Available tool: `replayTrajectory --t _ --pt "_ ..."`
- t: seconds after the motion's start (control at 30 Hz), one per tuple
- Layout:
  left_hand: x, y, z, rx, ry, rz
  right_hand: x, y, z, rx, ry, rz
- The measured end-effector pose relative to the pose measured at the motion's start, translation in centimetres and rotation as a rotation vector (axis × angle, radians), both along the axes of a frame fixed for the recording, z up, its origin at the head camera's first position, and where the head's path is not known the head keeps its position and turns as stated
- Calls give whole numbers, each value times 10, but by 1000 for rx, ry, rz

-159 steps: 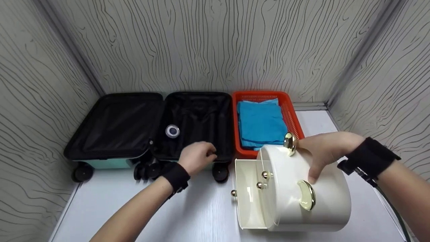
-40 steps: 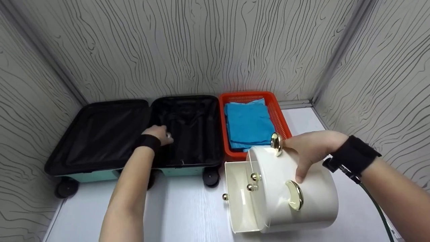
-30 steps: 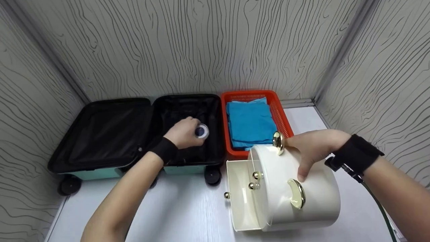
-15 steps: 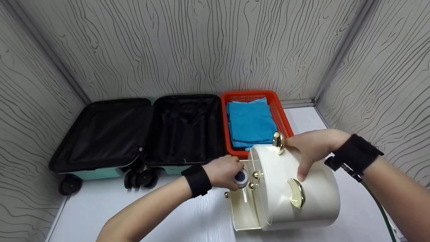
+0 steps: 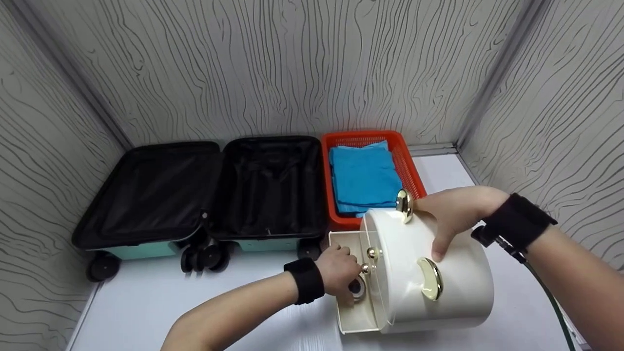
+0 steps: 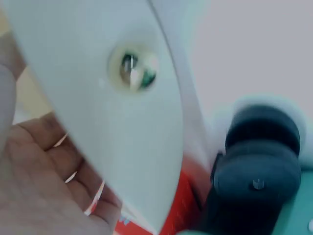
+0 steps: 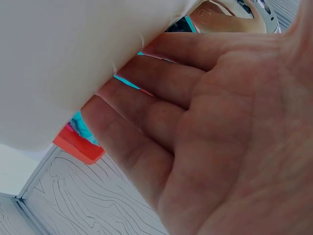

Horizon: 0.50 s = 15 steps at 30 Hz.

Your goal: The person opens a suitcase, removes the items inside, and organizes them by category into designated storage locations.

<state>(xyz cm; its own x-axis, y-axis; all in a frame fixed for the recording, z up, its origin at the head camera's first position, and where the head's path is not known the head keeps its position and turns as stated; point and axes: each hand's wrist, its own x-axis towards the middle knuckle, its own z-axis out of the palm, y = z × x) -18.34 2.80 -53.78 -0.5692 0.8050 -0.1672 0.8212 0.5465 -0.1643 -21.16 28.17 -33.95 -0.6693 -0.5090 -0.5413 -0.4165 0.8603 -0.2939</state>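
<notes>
My left hand point(image 5: 340, 273) reaches into the pulled-out drawer point(image 5: 358, 319) of a rounded cream storage box. Between its thumb and index finger is a small round disc-shaped thing with a white rim and dark centre point(image 5: 358, 288), partly covered by the fingers. In the left wrist view the drawer front point(image 6: 142, 127), with a gold knob point(image 6: 132, 71), hides that disc. My right hand point(image 5: 456, 214) steadies the storage box point(image 5: 438, 312), its thumb on the upper side. Its fingers point(image 7: 137, 147) lie nearly straight, tips against the box wall in the right wrist view.
Left of the box lies an opened suitcase with black lining point(image 5: 275, 195) and wheels point(image 5: 212, 258). An orange-red basket point(image 5: 409, 165) holding folded blue cloth point(image 5: 365, 178) stands behind the box. Patterned walls point(image 5: 273, 68) close in the back and both sides of the white table point(image 5: 263, 317).
My left hand has picked the small disc out of the suitcase, carried it rightward and lowered it into the drawer. My right hand keeps its place on the storage box.
</notes>
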Motion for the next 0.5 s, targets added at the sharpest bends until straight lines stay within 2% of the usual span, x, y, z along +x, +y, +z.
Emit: replayTrajectory --t 0.1,0.2,0.37,0.5 --pt "4 0 -4 5 -6 8 -1 0 -1 6 4 -1" --pt "6 -5 -3 60 0 0 -1 0 -1 3 -2 -4" --pt "6 -23 10 265 -20 16 -1 0 -2 -12 -18 -10" --pt "7 -47 20 436 -31 108 -1 1 -1 -12 -15 -10"
